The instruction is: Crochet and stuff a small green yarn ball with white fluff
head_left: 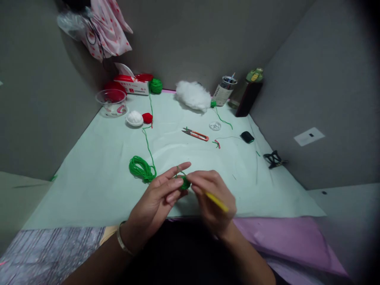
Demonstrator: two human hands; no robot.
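Between my hands is a small piece of green crochet work (185, 183), pinched by the thumb and fingers of my left hand (162, 194). Green yarn passes over the raised index finger of that hand. My right hand (215, 196) grips a crochet hook (217, 201) by its yellow handle; its tip is hidden at the green piece. A loose hank of green yarn (141, 168) lies just left of my left hand. One strand runs from it up the table toward a green yarn ball (156, 86) at the back.
Orange thread snips (196, 134) lie mid-table, near a round clear case (215, 126) and yarn scraps (217, 144). White stuffing (193, 96), a can of tools (225, 92) and a bottle (247, 91) stand behind. At left are a plastic tub (112, 103), white yarn (135, 118) and a tissue box (133, 85).
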